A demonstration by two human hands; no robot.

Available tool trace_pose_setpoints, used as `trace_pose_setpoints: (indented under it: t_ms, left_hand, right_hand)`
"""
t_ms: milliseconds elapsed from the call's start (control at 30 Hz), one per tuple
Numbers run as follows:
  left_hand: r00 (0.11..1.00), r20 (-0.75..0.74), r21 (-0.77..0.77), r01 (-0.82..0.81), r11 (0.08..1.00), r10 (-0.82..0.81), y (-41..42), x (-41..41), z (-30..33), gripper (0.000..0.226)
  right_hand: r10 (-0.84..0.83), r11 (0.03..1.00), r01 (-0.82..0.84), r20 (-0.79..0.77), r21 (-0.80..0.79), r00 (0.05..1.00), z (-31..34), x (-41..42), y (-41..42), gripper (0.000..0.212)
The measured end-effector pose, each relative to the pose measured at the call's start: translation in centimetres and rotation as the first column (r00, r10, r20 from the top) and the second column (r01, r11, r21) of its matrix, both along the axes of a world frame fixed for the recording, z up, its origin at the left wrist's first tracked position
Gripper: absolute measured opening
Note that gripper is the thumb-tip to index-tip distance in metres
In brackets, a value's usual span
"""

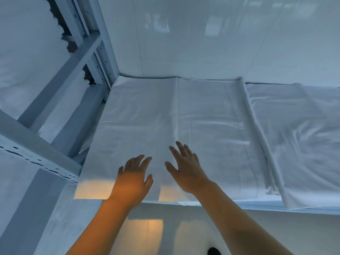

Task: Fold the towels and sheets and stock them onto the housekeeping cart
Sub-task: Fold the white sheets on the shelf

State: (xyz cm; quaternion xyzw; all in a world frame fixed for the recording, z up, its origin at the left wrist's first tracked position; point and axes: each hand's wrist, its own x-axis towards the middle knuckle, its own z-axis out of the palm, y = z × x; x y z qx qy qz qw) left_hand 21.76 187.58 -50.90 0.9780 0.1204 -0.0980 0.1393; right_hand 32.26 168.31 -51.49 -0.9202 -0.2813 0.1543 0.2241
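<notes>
A white sheet (207, 115) lies spread flat on a white table (230, 204), folded into a long panel with a crease down its middle. My left hand (133, 178) is over the sheet's near edge, fingers straight and spread. My right hand (185, 169) is just beside it, a little farther in, fingers also spread, palm down. Neither hand grips anything. A second layer of white cloth (301, 137) lies rumpled to the right, hanging over the table's front edge.
A grey metal shelving frame (60, 85) with perforated uprights stands at the left, close to the sheet's left edge. A white wall (202, 37) rises behind the table. The pale floor (161, 234) shows below, between my arms.
</notes>
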Motion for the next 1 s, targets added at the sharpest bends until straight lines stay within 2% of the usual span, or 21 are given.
trace_pose_setpoints:
  t_ms: [167, 267, 333, 467, 500, 733, 900, 1000]
  left_hand:
    - [0.996, -0.086, 0.088, 0.042, 0.995, -0.034, 2.5, 2.1, -3.9, 0.065]
    - [0.994, -0.109, 0.091, 0.034, 0.995, -0.024, 3.3, 1.8, -6.0, 0.068]
    - [0.996, -0.088, 0.085, 0.041, 0.995, -0.033, 3.6, 0.9, -6.4, 0.076]
    - [0.999, -0.012, 0.093, 0.033, 0.995, -0.032, 4.5, 0.4, -7.7, 0.073]
    - [0.999, -0.032, 0.106, 0.018, 0.994, -0.014, 4.8, 0.4, -8.1, 0.070]
    - [0.939, -0.104, 0.227, -0.300, 0.927, 0.329, 9.8, -3.7, -6.8, 0.065]
    - [0.897, -0.021, 0.214, -0.427, 0.878, 0.442, 11.3, -7.8, -5.7, 0.064]
    - [0.824, 0.000, 0.133, -0.561, 0.817, 0.566, 11.8, -8.7, -5.5, 0.066]
  right_hand:
    - [0.012, 1.000, -0.011, 0.114, -0.005, 0.993, -3.7, 2.3, 3.2, 0.067]
    - [0.024, 0.996, -0.012, 0.138, -0.085, 0.990, -6.7, 3.0, 4.1, 0.068]
    - [0.029, 0.988, 0.001, 0.196, -0.154, 0.980, -8.5, 2.7, 4.4, 0.069]
    - [0.029, 0.987, 0.014, 0.260, -0.163, 0.965, -9.7, 2.8, 4.7, 0.070]
    - [0.033, 0.985, 0.014, 0.270, -0.170, 0.962, -9.7, 2.8, 4.6, 0.070]
    - [-0.080, 0.969, 0.132, 0.241, -0.207, 0.967, -8.3, 1.5, 8.7, 0.066]
    - [0.087, 0.985, -0.059, 0.178, -0.160, 0.980, -8.1, -1.5, 16.6, 0.066]
    - [0.144, 0.985, -0.125, 0.164, -0.118, 0.976, -8.1, -3.1, 20.9, 0.065]
